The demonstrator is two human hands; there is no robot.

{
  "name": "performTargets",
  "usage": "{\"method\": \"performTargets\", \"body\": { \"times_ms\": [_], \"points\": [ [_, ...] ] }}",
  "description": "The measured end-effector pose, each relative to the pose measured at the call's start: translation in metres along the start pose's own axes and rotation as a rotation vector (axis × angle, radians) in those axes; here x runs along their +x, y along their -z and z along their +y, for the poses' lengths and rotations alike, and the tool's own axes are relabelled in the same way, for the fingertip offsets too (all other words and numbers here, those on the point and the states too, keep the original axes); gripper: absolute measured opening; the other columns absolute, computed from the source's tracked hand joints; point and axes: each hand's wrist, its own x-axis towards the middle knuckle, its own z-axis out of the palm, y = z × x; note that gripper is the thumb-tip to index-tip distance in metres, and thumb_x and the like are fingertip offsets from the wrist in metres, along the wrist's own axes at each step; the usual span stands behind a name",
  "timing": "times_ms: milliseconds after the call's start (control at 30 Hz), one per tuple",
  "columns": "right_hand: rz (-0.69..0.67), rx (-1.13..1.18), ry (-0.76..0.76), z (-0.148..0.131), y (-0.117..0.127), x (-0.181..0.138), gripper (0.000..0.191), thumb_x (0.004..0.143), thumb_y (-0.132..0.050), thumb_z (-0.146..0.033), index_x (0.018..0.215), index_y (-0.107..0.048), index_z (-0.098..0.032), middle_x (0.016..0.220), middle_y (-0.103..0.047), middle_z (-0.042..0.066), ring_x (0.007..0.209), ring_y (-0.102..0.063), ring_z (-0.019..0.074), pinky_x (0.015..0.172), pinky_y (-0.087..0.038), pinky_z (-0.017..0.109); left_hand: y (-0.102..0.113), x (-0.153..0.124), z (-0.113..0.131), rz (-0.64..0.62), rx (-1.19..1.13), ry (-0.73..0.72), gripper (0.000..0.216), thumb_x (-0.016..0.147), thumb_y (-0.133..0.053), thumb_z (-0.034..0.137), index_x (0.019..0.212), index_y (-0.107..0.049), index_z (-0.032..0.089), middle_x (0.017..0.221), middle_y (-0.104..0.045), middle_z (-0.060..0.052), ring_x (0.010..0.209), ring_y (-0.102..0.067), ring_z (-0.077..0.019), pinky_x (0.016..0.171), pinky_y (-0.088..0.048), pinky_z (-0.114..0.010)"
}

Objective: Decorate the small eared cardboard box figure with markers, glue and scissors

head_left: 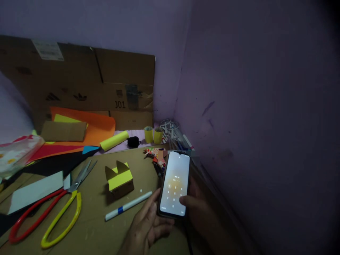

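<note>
White-lit phone (174, 177) sits low-centre on my head-cam feed, face up & tipped a bit, above the cardboard surface (92, 230). L hand (148, 223) is clamped on it, thumb along the L edge, fingers under the bottom end. R hand (200, 209) has its thumb over the R side of the numeric keypad (174, 194); I can't tell if its other fingers grip, too dark. White marker (129, 204) w/ blue band lies near L hand; yellow-topped box (120, 179) w/ 2 pointed flaps just beyond; red-&-yellow scissors (76, 184) further L, blades slightly apart.
</note>
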Motion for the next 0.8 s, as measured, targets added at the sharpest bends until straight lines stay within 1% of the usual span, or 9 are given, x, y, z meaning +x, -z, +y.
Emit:
{"method": "performTargets", "body": {
  "times_ms": [100, 200, 300, 467, 533, 600, 700, 767, 800],
  "points": [
    [-0.103, -0.007, -0.022, -0.005, 0.003, 0.000, 0.086, 0.048, -0.068, -0.004, 0.130, -0.050, -0.024, 0.113, -0.070, 0.007, 0.096, -0.064, 0.0299, 0.079, -0.049, 0.040, -0.003, -0.002, 0.007, -0.010, -0.015, 0.007, 0.084, 0.081, -0.065, 0.048, 0.146, -0.026, 0.012, 0.115, -0.067, -0.018, 0.086, -0.066, -0.0262, 0.082, -0.048, -0.041],
    [-0.137, -0.011, -0.043, -0.006, 0.006, 0.000, 0.088, 0.052, -0.072, -0.004, 0.134, -0.046, -0.024, 0.118, -0.068, 0.008, 0.109, -0.059, 0.0322, 0.090, -0.044, 0.047, -0.004, -0.003, 0.009, -0.015, -0.013, 0.008, 0.085, 0.083, -0.063, 0.045, 0.148, -0.021, 0.012, 0.119, -0.065, -0.019, 0.087, -0.065, -0.0265, 0.084, -0.047, -0.041],
    [-0.129, -0.004, -0.033, -0.005, 0.007, 0.001, 0.087, 0.054, -0.073, -0.006, 0.135, -0.044, -0.024, 0.119, -0.067, 0.009, 0.109, -0.059, 0.0321, 0.093, -0.042, 0.048, -0.004, -0.005, 0.009, -0.012, -0.003, 0.007, 0.084, 0.084, -0.061, 0.044, 0.149, -0.018, 0.011, 0.120, -0.064, -0.019, 0.088, -0.065, -0.0269, 0.084, -0.047, -0.041],
    [-0.194, 0.029, -0.008, -0.007, 0.006, -0.001, 0.086, 0.054, -0.071, -0.005, 0.133, -0.047, -0.026, 0.122, -0.066, 0.008, 0.111, -0.058, 0.0313, 0.092, -0.043, 0.047, -0.003, -0.006, 0.008, -0.008, 0.002, -0.008, 0.083, 0.086, -0.059, 0.043, 0.149, -0.017, 0.009, 0.118, -0.065, -0.021, 0.087, -0.065, -0.0271, 0.083, -0.047, -0.042],
    [-0.203, 0.064, -0.027, -0.010, 0.004, -0.001, 0.079, 0.053, -0.071, -0.006, 0.128, -0.054, -0.025, 0.118, -0.068, 0.007, 0.107, -0.060, 0.0318, 0.090, -0.045, 0.047, -0.005, -0.005, 0.008, -0.009, 0.002, -0.015, 0.082, 0.086, -0.059, 0.044, 0.148, -0.019, 0.010, 0.116, -0.065, -0.021, 0.087, -0.065, -0.0271, 0.083, -0.047, -0.042],
    [-0.176, 0.091, -0.068, -0.011, 0.001, -0.001, 0.065, 0.054, -0.073, -0.012, 0.118, -0.063, -0.023, 0.110, -0.072, 0.007, 0.101, -0.063, 0.0315, 0.087, -0.046, 0.046, -0.005, -0.005, 0.007, -0.014, 0.007, -0.014, 0.078, 0.085, -0.059, 0.043, 0.147, -0.024, 0.011, 0.116, -0.066, -0.019, 0.087, -0.065, -0.0267, 0.084, -0.047, -0.041],
    [-0.042, 0.157, -0.163, -0.011, 0.000, 0.003, 0.035, 0.063, -0.077, -0.034, 0.095, -0.074, -0.020, 0.092, -0.077, 0.007, 0.089, -0.068, 0.0302, 0.086, -0.047, 0.046, 0.000, -0.007, 0.009, -0.036, 0.070, -0.023, 0.075, 0.083, -0.061, 0.049, 0.143, -0.035, 0.013, 0.111, -0.067, -0.017, 0.088, -0.064, -0.0263, 0.079, -0.048, -0.038],
    [0.038, 0.214, -0.224, -0.013, -0.002, 0.006, 0.032, 0.065, -0.077, -0.045, 0.083, -0.075, -0.019, 0.084, -0.078, 0.008, 0.086, -0.069, 0.0300, 0.087, -0.047, 0.047, 0.010, -0.008, 0.012, -0.020, 0.170, -0.039, 0.076, 0.081, -0.058, 0.058, 0.140, -0.041, 0.014, 0.108, -0.067, -0.017, 0.082, -0.065, -0.0246, 0.070, -0.048, -0.034],
    [0.059, 0.229, -0.246, -0.016, -0.004, 0.007, 0.032, 0.066, -0.077, -0.046, 0.081, -0.076, -0.018, 0.082, -0.078, 0.008, 0.085, -0.070, 0.0301, 0.088, -0.048, 0.047, 0.017, -0.009, 0.014, 0.000, 0.248, -0.048, 0.076, 0.081, -0.055, 0.062, 0.138, -0.043, 0.013, 0.103, -0.068, -0.016, 0.077, -0.065, -0.0232, 0.065, -0.047, -0.032]
  ]
}}
